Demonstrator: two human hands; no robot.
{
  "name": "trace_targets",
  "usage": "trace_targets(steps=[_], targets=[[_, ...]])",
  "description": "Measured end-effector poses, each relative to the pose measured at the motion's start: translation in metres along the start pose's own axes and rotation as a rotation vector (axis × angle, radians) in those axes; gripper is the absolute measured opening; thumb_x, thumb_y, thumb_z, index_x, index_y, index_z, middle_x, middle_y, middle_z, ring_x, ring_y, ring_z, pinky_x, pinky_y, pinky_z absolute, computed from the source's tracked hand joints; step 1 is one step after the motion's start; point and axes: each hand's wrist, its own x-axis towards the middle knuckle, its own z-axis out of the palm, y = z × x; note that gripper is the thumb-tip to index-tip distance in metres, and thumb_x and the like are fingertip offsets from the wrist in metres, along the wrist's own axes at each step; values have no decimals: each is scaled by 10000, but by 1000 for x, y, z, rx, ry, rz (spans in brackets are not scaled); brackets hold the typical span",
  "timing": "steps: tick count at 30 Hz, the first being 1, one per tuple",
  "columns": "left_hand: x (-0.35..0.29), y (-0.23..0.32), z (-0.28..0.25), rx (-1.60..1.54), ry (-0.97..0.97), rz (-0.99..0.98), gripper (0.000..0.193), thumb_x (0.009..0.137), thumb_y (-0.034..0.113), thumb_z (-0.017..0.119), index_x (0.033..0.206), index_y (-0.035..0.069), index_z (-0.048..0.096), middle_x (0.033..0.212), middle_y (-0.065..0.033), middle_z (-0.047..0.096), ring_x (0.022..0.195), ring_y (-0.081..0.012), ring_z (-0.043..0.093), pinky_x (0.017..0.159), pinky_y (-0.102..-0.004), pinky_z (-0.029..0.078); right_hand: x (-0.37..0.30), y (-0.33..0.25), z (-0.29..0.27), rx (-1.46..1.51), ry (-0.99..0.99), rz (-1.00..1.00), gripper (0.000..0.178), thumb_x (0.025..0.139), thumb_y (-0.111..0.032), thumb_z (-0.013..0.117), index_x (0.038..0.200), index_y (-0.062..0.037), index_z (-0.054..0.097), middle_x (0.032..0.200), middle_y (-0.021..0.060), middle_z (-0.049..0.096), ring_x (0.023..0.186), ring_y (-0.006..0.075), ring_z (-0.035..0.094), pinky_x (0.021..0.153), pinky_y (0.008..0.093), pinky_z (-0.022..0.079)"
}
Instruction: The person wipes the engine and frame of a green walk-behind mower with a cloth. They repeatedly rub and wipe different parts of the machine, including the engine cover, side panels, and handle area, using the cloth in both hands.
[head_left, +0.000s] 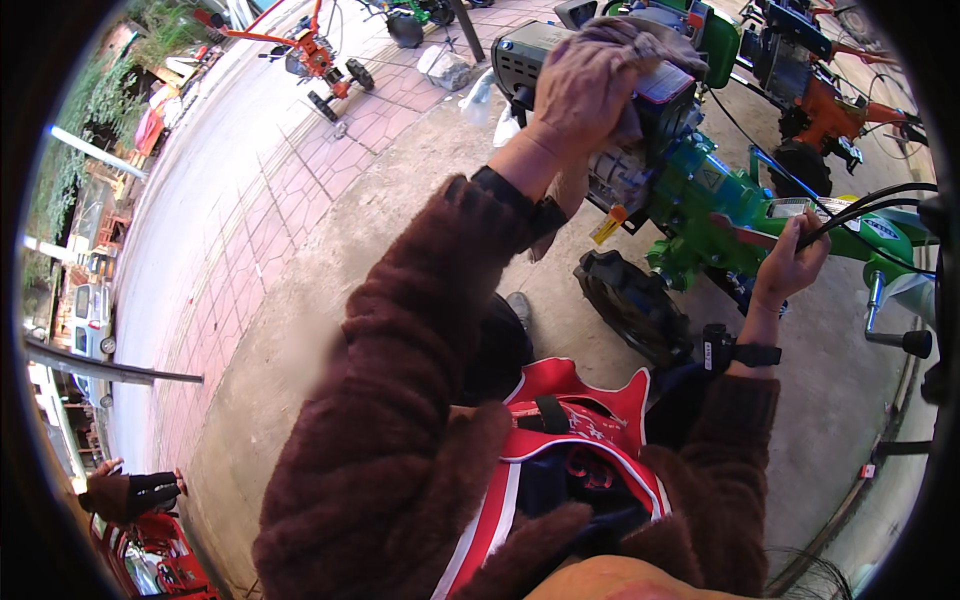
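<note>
I have the left hand (582, 98) up on the engine of the green walk-behind tiller (712, 178), fingers bent closed over a bunched greyish cloth (655, 45) at the engine's top. The right hand (792, 262) is beside the black cables (868, 205) near the handlebar end, fingers partly curled; I can't tell whether they grip anything. Below the gearbox I see a black lugged tire (632, 308); an orange tiller (318, 55) stands well apart on the paving (290, 195).
</note>
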Motion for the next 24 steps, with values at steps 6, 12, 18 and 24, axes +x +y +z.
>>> trace_targets(steps=[6,12,18,24], targets=[[10,-71,-12,318,-264,-49,294,928,245,508,1166,111,614,1076,-83,665,1045,-288,639,892,-450,494,0,1,-4,-28,-18,-5,248,930,-63,639,1167,-5,597,979,36,607,862,104,578,810,249,488],[38,-84,-10,225,-444,-571,503,1006,448,362,1113,105,714,1185,-150,685,1149,-355,615,958,-471,479,3,5,-6,-72,-18,14,233,922,-84,645,1141,-14,610,1017,48,623,914,121,606,866,274,500],[67,-84,0,281,-686,-746,500,1018,412,314,1319,145,611,1398,-96,573,1309,-301,521,1077,-426,407,5,5,-9,-77,-77,-14,194,926,-89,632,1105,-16,618,971,38,616,864,114,594,815,266,499],[52,-80,-10,252,-723,-521,490,1012,409,344,1313,99,576,1276,-192,628,1181,-344,600,1031,-457,428,5,2,-6,-135,-53,-30,176,928,-89,617,1090,-19,625,982,56,634,869,119,605,816,268,500]])
